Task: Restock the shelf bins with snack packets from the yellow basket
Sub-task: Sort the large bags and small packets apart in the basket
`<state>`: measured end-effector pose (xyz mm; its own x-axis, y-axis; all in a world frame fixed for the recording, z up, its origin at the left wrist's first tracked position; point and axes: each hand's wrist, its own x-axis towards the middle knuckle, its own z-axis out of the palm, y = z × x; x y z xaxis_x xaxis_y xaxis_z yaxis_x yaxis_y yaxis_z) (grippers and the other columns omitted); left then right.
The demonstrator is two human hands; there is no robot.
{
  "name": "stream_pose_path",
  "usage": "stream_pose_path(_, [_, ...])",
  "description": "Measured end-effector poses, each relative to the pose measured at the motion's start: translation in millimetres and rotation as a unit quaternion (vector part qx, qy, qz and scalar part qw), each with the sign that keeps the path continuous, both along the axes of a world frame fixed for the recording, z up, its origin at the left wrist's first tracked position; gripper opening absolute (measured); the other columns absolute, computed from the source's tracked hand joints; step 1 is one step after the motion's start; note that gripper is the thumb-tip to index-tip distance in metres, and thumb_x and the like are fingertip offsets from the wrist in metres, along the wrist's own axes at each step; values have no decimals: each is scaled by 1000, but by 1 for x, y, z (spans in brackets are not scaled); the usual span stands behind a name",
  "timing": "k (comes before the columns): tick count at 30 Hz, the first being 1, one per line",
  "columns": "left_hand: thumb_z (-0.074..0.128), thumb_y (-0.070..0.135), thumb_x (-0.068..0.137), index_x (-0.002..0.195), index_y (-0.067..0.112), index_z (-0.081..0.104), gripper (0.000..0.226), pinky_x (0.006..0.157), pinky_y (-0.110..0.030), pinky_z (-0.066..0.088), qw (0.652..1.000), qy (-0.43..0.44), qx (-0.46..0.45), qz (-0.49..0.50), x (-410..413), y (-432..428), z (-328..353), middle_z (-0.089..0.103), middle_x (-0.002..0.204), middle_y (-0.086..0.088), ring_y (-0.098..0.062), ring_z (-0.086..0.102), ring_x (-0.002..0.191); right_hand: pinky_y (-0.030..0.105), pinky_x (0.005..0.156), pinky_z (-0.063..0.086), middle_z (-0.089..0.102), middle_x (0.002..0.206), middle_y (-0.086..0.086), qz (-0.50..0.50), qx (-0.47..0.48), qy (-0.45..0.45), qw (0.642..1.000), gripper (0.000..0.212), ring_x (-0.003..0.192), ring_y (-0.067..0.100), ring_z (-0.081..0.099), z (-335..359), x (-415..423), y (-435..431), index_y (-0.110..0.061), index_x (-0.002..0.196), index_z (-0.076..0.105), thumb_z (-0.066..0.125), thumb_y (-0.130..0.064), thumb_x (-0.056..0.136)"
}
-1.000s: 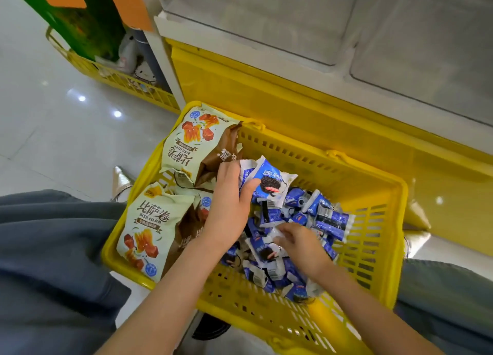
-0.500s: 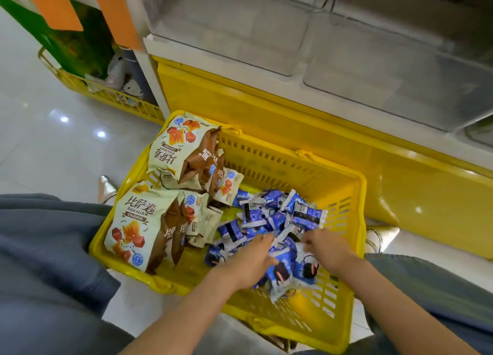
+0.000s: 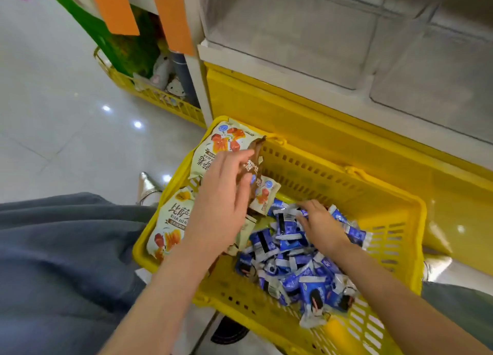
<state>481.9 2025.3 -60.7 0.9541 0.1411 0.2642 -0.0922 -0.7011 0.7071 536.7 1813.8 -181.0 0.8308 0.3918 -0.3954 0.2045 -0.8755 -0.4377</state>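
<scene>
The yellow basket [image 3: 346,186] stands on the floor against the shelf. Small blue snack packets [image 3: 296,272] lie heaped in its right half. Larger cream-and-brown bags [image 3: 170,226] lean along its left side. My left hand [image 3: 224,194] hovers above the cream bags with its fingers spread, fingertips by a brown bag edge [image 3: 252,167]. My right hand [image 3: 320,226] lies palm down on the far part of the blue pile, fingers stretched out; I cannot see a packet gripped in it. Clear shelf bins [image 3: 293,42] sit above, and I see nothing in them.
A yellow shelf base panel [image 3: 320,119] runs behind the basket. A second yellow basket [image 3: 160,98] with toys stands at the back left. My knees in grey-blue trousers [image 3: 53,248] flank the basket. Glossy white floor [image 3: 66,114] spreads to the left.
My left hand has lifted out of the blue pile and moved left over the cream bags. My right hand has slid to the far side of the pile. The view has tilted up.
</scene>
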Motion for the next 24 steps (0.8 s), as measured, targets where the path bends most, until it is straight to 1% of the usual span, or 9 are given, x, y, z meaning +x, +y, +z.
stream_pose_path(3, [39,20,97,127,16,43,30,90,-19,37,993,37,3,109,11,50,-12,43,115,4,-7,45,106,36,101,38,40,139,12,-28,-1,51,998,39,125,26,44,-20,18,24,-6,136,40,44,-19,99])
stream_pose_path(7, [35,25,99,138,16,33,41,94,-29,39,959,218,-30,178,13,91,-47,40,134,-4,-16,45,117,31,101,33,35,142,18,-69,-13,106,992,41,128,31,39,-48,37,44,-1,136,39,46,-11,97])
stream_pose_path(8, [33,27,99,137,16,35,39,93,-32,39,949,262,-28,171,12,96,-55,43,131,-5,-19,48,115,31,102,31,35,142,19,-70,-24,112,991,42,129,32,37,-56,41,47,1,136,39,46,-10,97])
stream_pose_path(10, [27,32,100,126,17,45,35,83,-31,38,938,312,-30,146,11,102,-67,54,111,-3,-20,54,100,35,102,31,38,139,22,-66,-41,131,988,41,128,34,37,-71,48,48,3,134,38,46,-11,97])
stream_pose_path(12, [24,39,99,115,20,48,35,76,-28,35,935,321,-52,141,10,104,-71,54,90,8,-7,51,79,40,94,38,45,132,24,-56,-61,151,985,35,119,37,45,-84,51,48,4,127,42,46,-13,97])
stream_pose_path(14, [23,42,98,107,24,47,31,68,-25,35,938,310,-53,146,9,103,-73,50,81,16,2,48,74,42,86,42,51,126,23,-37,-81,150,985,34,111,39,51,-94,52,50,1,123,44,49,-18,96])
stream_pose_path(18, [23,45,96,102,25,47,32,66,-20,40,941,295,-62,153,10,102,-75,54,84,15,-1,54,80,38,91,39,45,133,21,5,-159,99,982,44,117,37,48,-102,53,55,-3,128,42,52,-29,95])
stream_pose_path(20, [23,46,96,102,25,48,33,68,-22,43,941,296,-64,154,9,102,-76,56,84,13,-2,56,81,36,92,39,50,131,18,25,-189,96,977,45,118,34,49,-105,55,56,-5,126,44,52,-35,94])
stream_pose_path(24, [19,55,90,100,29,46,38,64,-21,45,942,284,-51,171,7,101,-79,55,81,15,-1,56,76,30,78,41,62,115,16,38,-212,117,970,36,107,31,56,-100,53,58,-10,103,53,48,-45,94])
